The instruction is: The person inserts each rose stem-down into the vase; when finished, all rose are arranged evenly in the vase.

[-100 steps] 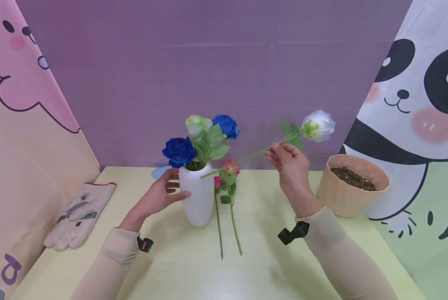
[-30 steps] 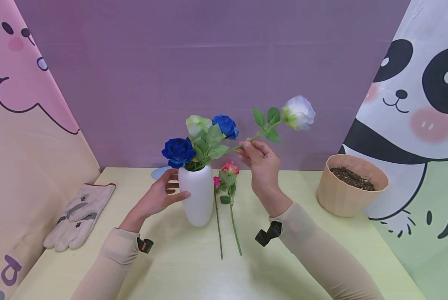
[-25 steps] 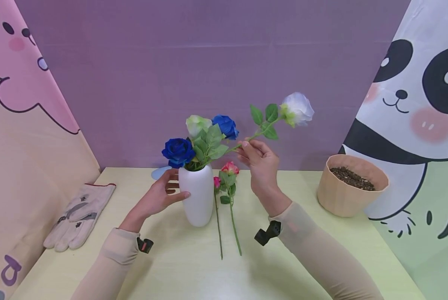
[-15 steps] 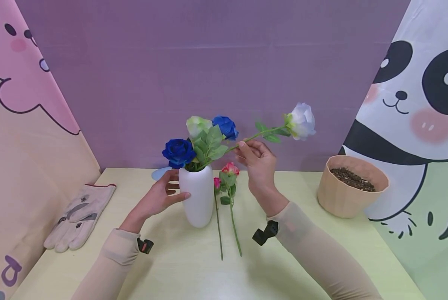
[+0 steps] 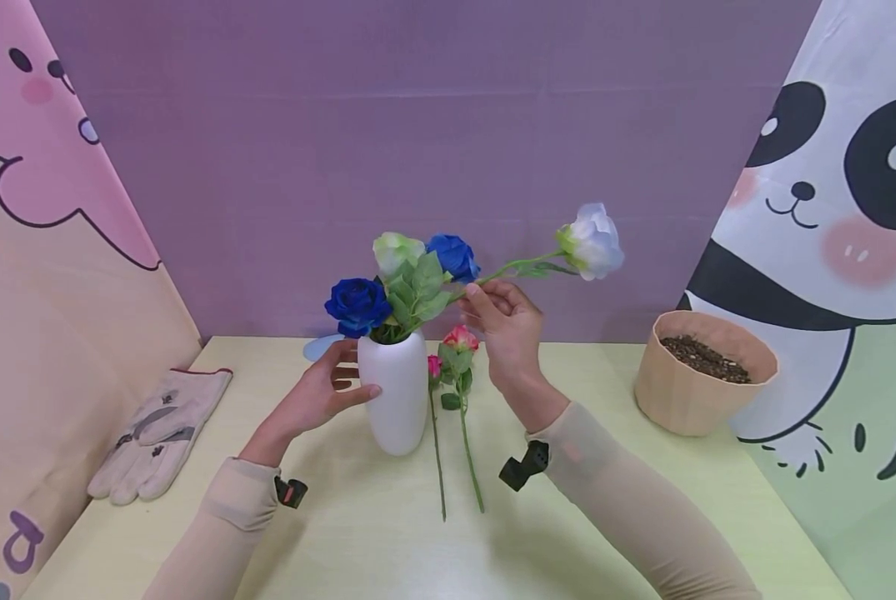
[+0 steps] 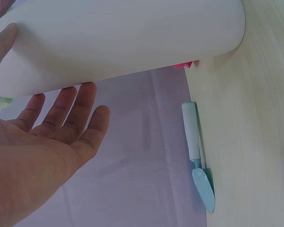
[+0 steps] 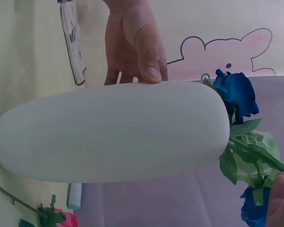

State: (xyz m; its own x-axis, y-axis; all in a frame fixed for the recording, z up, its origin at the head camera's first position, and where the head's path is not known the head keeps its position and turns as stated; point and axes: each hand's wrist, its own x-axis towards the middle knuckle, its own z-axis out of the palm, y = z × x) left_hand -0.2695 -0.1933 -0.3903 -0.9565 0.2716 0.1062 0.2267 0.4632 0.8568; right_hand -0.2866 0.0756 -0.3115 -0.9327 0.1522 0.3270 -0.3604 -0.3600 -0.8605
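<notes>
A white vase [image 5: 393, 408] stands upright on the table with two blue roses [image 5: 357, 307] and a pale green-white rose [image 5: 395, 252] in it. My left hand [image 5: 318, 398] holds the vase from its left side, thumb at the front and fingers spread along the other side [image 6: 61, 118]. Between thumb and fingers of my right hand [image 5: 511, 337] is the stem of a white rose [image 5: 596, 242]. That rose leans far to the right, and its lower stem runs behind the leaves towards the vase mouth, where its end is hidden.
Two pink-red roses [image 5: 461, 337] lie on the table just right of the vase. Grey-white gloves [image 5: 155, 437] lie at the left. A peach pot [image 5: 680, 387] of soil stands at the right. Behind the vase lies a light-blue trowel [image 6: 191, 135].
My right hand has moved left, bringing the white rose's stem from in front of the vase to its mouth. The bloom has shifted left too. My left hand stays on the vase.
</notes>
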